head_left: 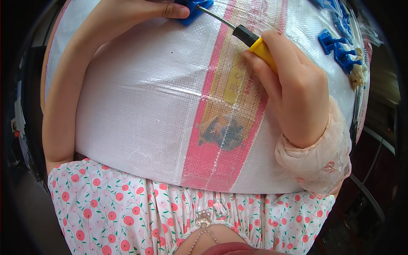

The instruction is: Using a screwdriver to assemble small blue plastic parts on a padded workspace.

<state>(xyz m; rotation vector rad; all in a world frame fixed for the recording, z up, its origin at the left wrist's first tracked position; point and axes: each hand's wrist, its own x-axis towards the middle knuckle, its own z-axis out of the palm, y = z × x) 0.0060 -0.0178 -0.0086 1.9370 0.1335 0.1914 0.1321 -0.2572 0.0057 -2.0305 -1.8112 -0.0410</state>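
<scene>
At the far edge of the view, my left hand [146,12] pinches a small blue plastic piece [192,14] with the thumb on it; the other fingers are cut off by the frame. My right hand [299,83] is wrapped round the yellow and black handle of a screwdriver [246,36]. Its metal shaft slants up to the left, and the tip meets the blue piece. Whether a screw sits under the tip cannot be made out.
A white woven plastic sheet [131,114] with a pink and yellow printed band covers the work surface. Blue plastic pieces with pegs [340,51] lie at the far right, near a beige lump [358,74]. More blue pieces and clear plastic crowd the upper right corner.
</scene>
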